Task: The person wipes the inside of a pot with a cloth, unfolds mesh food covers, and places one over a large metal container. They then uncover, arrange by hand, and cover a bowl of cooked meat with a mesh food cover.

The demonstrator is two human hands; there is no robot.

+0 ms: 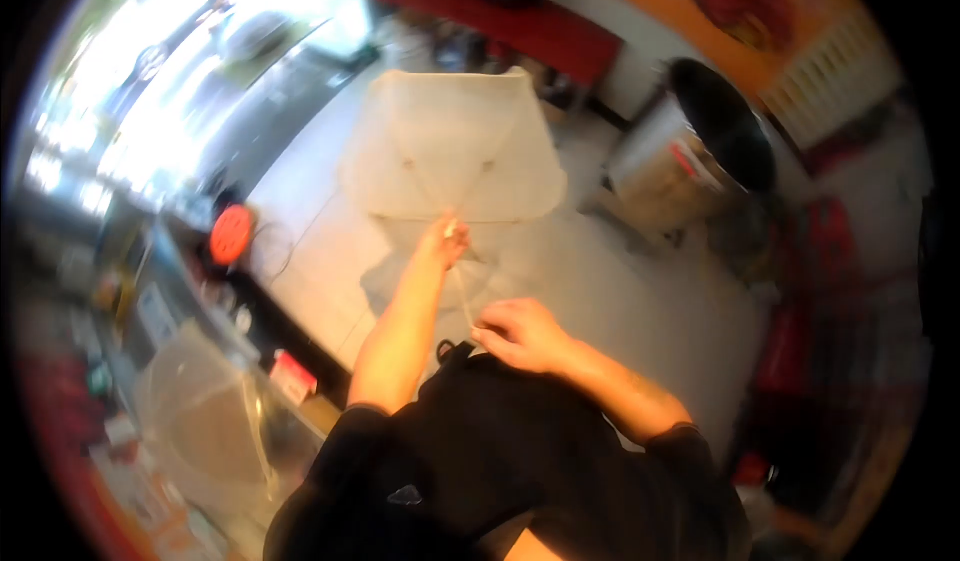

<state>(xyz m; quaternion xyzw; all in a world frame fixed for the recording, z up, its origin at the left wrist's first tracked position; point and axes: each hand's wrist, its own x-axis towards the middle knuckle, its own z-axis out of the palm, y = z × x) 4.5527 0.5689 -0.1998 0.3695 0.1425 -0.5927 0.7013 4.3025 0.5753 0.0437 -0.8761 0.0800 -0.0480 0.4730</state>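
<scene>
A pale, translucent plastic sheet or bin-like piece (460,126) hangs in front of me, with thin cords running down from two small spots on it. The cords meet at my left hand (447,240), which is closed around them below the piece's lower edge. From there a thin cord end stretches down to my right hand (520,334), close to my body. Its thumb and fingers are pinched together on that cord.
A large metal pot (665,176) stands at the right on a low stand. Behind is a red bench (520,26). At the left are a counter with a clear container (200,411), a round orange object (232,234) and a glass front. Pale floor (640,311) lies below.
</scene>
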